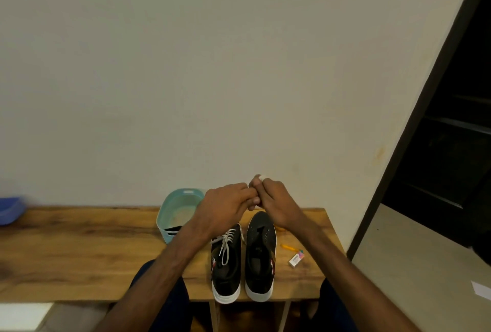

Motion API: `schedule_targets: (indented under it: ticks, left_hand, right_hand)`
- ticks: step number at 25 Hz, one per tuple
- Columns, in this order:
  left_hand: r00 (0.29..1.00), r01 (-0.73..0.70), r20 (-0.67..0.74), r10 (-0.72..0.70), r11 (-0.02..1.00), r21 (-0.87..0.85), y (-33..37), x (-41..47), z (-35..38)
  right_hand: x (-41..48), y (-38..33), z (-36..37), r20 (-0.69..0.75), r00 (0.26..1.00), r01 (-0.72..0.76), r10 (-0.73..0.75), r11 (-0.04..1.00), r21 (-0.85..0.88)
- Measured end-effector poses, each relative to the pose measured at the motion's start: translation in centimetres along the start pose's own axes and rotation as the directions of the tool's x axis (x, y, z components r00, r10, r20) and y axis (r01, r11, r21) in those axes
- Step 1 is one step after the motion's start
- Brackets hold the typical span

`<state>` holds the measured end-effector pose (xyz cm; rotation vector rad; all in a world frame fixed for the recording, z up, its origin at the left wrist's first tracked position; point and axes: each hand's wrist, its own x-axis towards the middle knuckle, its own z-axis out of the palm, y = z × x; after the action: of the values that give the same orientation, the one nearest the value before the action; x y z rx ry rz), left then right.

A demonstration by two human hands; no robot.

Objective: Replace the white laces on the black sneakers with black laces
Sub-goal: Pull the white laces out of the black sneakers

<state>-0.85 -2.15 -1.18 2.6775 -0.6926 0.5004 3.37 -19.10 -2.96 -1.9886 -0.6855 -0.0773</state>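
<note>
Here, from the left, a blue tub (9, 211) sits at the far edge of the wooden counter (79, 252), then a teal basket (172, 207) with something dark lying in its near end. Above the sneakers' toes the left hand (225, 204) and right hand (273, 204) meet, the fingers of both curled and pinching a small white bundle (260, 177), mostly hidden. The left sneaker (225, 276) carries its white lace (225, 245), the right sneaker (260, 252) shows bare eyelets, and a yellow pen-like item (288, 247) and a small box (296, 260) lie just beside it.

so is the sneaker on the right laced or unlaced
Unlaced: the right sneaker shows bare eyelets with no lace through them, while the left sneaker has its white lace threaded.
</note>
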Motion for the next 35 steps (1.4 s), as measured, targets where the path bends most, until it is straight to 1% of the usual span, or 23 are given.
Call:
schedule_targets:
  ticks: [2,4,7,9,10,11,13,14,16,18,19,21,22,23,24,25,26,28,30,32,33,34,35]
  left_hand:
    - [0.999,-0.002,-0.033,0.002,1.0,-0.004,0.3,-0.4,0.2]
    - [0.996,-0.018,-0.09,0.017,1.0,-0.003,0.5,-0.6,0.3]
    - [0.965,-0.021,-0.261,0.025,1.0,0.018,0.0,0.1,-0.3]
    - [0.948,-0.02,-0.319,0.006,0.999,-0.04,-0.3,0.9,-0.4]
    - [0.953,-0.019,-0.304,-0.023,0.991,-0.136,-0.2,1.1,0.1]
    - [0.964,-0.006,-0.256,-0.068,0.961,-0.277,0.0,1.2,0.8]
    - [0.977,0.076,-0.129,-0.169,0.843,-0.533,0.7,1.1,2.4]
    - [0.977,0.103,-0.09,-0.193,0.797,-0.595,1.1,0.7,3.1]
    - [0.986,0.08,-0.067,-0.153,0.787,-0.612,1.4,-0.5,4.0]
    - [0.997,0.04,-0.036,-0.073,0.827,-0.561,1.6,-1.9,4.2]
    - [0.999,0.032,-0.014,-0.046,0.853,-0.521,1.6,-2.5,4.2]
    - [1.0,0.006,-0.002,-0.007,0.91,-0.416,1.3,-3.4,4.0]
    - [1.0,-0.014,-0.016,0.008,0.93,-0.367,1.1,-3.6,3.9]
    - [0.999,-0.029,-0.039,0.017,0.942,-0.336,0.9,-3.7,3.8]
    - [0.998,-0.032,-0.069,0.01,0.948,-0.316,0.7,-3.7,3.5]
    - [0.994,-0.021,-0.109,-0.012,0.955,-0.296,0.4,-3.5,3.1]
    - [0.986,0.001,-0.159,-0.046,0.962,-0.274,0.0,-3.0,2.6]
    - [0.964,0.075,-0.227,-0.141,0.958,-0.277,-1.0,-2.0,1.9]
    - [0.955,0.114,-0.205,-0.214,0.905,-0.411,-1.4,-1.4,1.9]
    - [0.968,0.084,-0.133,-0.214,0.772,-0.63,-0.8,-1.1,2.8]
    - [0.974,0.074,-0.1,-0.205,0.697,-0.713,-0.2,-1.1,3.5]
    - [0.974,0.086,-0.077,-0.215,0.657,-0.749,0.4,-1.0,3.9]
    - [0.97,0.115,-0.059,-0.238,0.655,-0.747,0.8,-1.1,4.2]
  right_hand:
    - [-0.5,-0.4,0.6,0.01,0.995,-0.095,0.095,0.99,0.101]
    - [-1.0,-1.6,0.5,0.081,0.98,-0.194,0.183,0.965,0.176]
    - [-1.9,-2.9,-0.7,0.326,0.899,-0.385,0.293,0.883,0.268]
    - [-2.3,-3.5,-1.6,0.494,0.834,-0.473,0.247,0.781,0.408]
    - [-2.3,-3.9,-1.9,0.531,0.827,-0.49,0.185,0.701,0.518]
    - [-2.1,-4.4,-2.2,0.526,0.842,-0.482,0.121,0.606,0.632]
    - [-1.4,-4.9,-2.7,0.424,0.905,-0.394,0.029,0.429,0.812]
    - [-1.0,-5.0,-2.9,0.36,0.933,-0.339,0.009,0.364,0.868]
    - [-0.2,-4.4,-3.2,0.223,0.974,-0.222,0.033,0.297,0.929]
    - [0.5,-3.3,-3.1,0.091,0.992,-0.116,0.088,0.336,0.935]
    - [0.7,-2.6,-2.9,0.029,0.994,-0.071,0.11,0.409,0.91]
    - [0.6,-1.2,-2.1,-0.081,0.99,-0.017,0.113,0.674,0.739]
    - [0.1,-0.6,-1.5,-0.094,0.992,-0.016,0.086,0.816,0.578]
    - [-0.5,0.0,-0.7,-0.062,0.997,-0.026,0.055,0.917,0.397]
    - [-1.2,0.4,0.0,-0.003,0.999,-0.046,0.048,0.969,0.243]
    - [-2.1,0.7,0.7,0.049,0.996,-0.076,0.069,0.986,0.148]
    - [-2.8,0.9,1.2,0.091,0.991,-0.105,0.094,0.987,0.124]
    - [-3.9,0.5,2.0,0.21,0.971,-0.162,0.113,0.959,0.234]
    - [-4.1,-1.0,2.1,0.355,0.93,-0.264,0.092,0.84,0.475]
    - [-3.5,-2.7,1.4,0.426,0.905,-0.335,-0.008,0.605,0.722]
    - [-3.1,-3.3,0.9,0.398,0.915,-0.324,-0.062,0.475,0.818]
    - [-2.6,-3.6,0.3,0.338,0.936,-0.284,-0.099,0.358,0.89]
    - [-2.2,-3.7,-0.3,0.266,0.957,-0.227,-0.113,0.274,0.935]
